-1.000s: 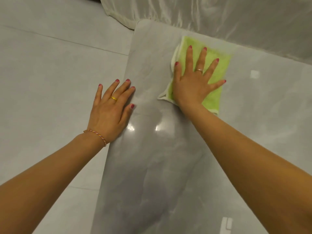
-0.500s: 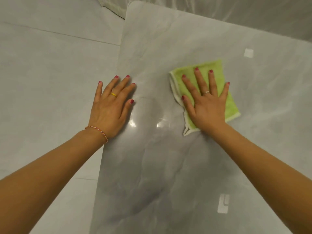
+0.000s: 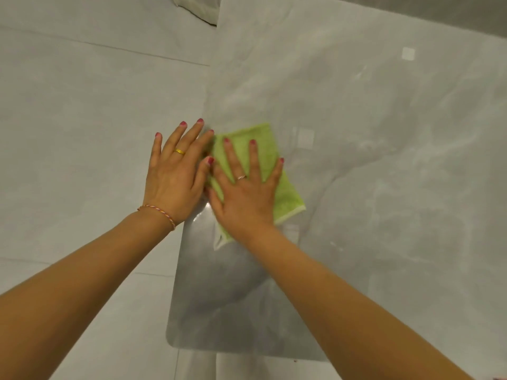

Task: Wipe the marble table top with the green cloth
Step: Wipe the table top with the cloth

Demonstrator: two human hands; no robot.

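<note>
The grey marble table top (image 3: 370, 160) fills the right and centre of the head view. A folded green cloth (image 3: 288, 193) with a pale hem lies on it near the table's left edge. My right hand (image 3: 244, 193) presses flat on the cloth, fingers straight and spread, covering most of it. My left hand (image 3: 175, 174) rests flat on the table's left edge, fingers straight, its thumb side touching the cloth and my right hand.
Pale tiled floor (image 3: 82, 133) lies left of and below the table. The table's near-left rounded corner (image 3: 171, 341) shows at the bottom. A cream fabric edge (image 3: 197, 8) hangs at the top, beyond the table's far-left corner.
My right hand has slid the cloth toward me and then left, from the far side to the left edge beside my left hand. The left hand has stayed in place.
</note>
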